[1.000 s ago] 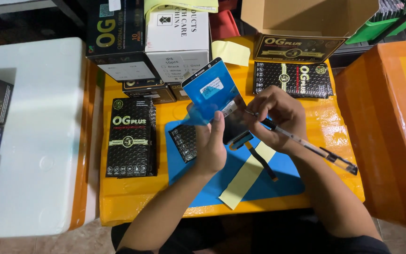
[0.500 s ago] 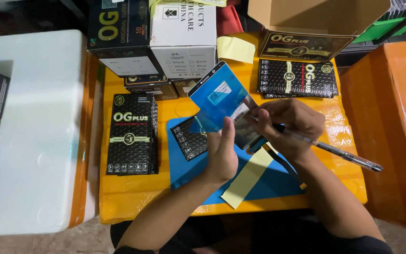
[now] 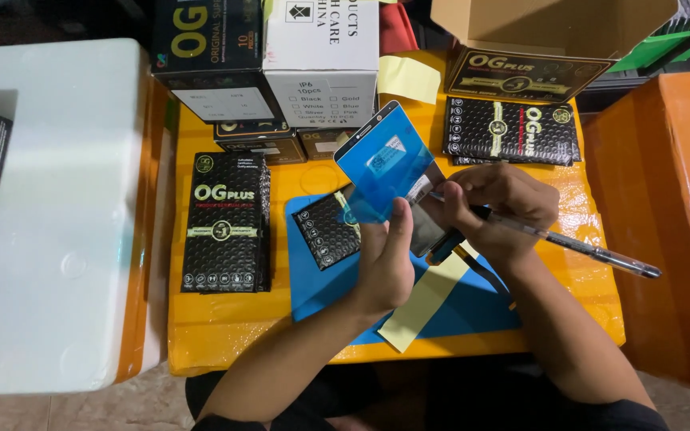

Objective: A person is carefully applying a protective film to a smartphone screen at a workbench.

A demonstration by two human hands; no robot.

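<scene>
Yellow wrapped tabletop (image 3: pixel 225 335) is the workspace, with a white foam-looking slab (image 3: pixel 49 239) butting its left edge and an orange wrapped box (image 3: pixel 664 239) close on the right, so not much side room.

Count-wise: one blue rectangular work mat (image 3: pixel 473 307) in the middle, one tall black retail box with yellow-green print (image 3: pixel 227 222) standing left of it, one small black dotted packet (image 3: pixel 327 231) lying on the mat's upper left corner, and a flat black dotted pack (image 3: pixel 511 130) up top right, which looks like a stack of at least two. Behind those sit two big cartons, one black (image 3: pixel 216 56) and one white (image 3: pixel 323 52), plus one open brown cardboard box (image 3: pixel 553 28). Two yellow paper strips: one (image 3: pixel 425 299) across the mat's lower edge, one (image 3: pixel 406 77) near the back.

Left hand (image 3: pixel 385 259) is wrapped around the lower end of a glass phone screen panel with blue protective film (image 3: pixel 385 164), holding it tilted up above the mat. Right hand (image 3: pixel 497 203) pinches at the panel's right edge with its fingertips and also has a clear ballpoint pen (image 3: pixel 592 247) tucked in its fingers, pointing off to the right over the table.

Free space is mostly the front strip of table near the person and the bare lower right part of the mat.
</scene>
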